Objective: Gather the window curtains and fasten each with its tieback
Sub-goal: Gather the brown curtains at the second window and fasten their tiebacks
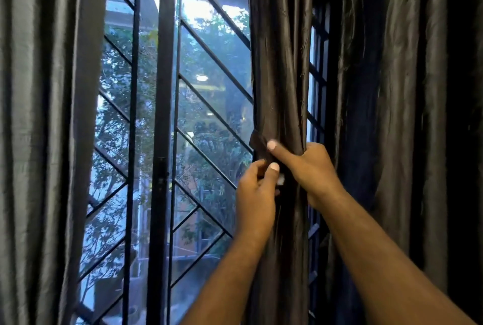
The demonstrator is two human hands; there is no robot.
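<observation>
The gathered curtain (281,63) at one o'clock is glossy, satin-like cloth, finely creased. Its tieback (258,143) looks matt dark fabric. The window grille (214,59) at eleven o'clock is dark painted metal behind smooth glass.

middle curtain (281,63): dark shiny grey, bunched into a narrow upright column. tieback (259,144): dark flat strip at its mid-height, one end angled up-left past the curtain's left edge, not closed. left curtain (39,115) and right curtain (392,115) hang loose in folds.
</observation>
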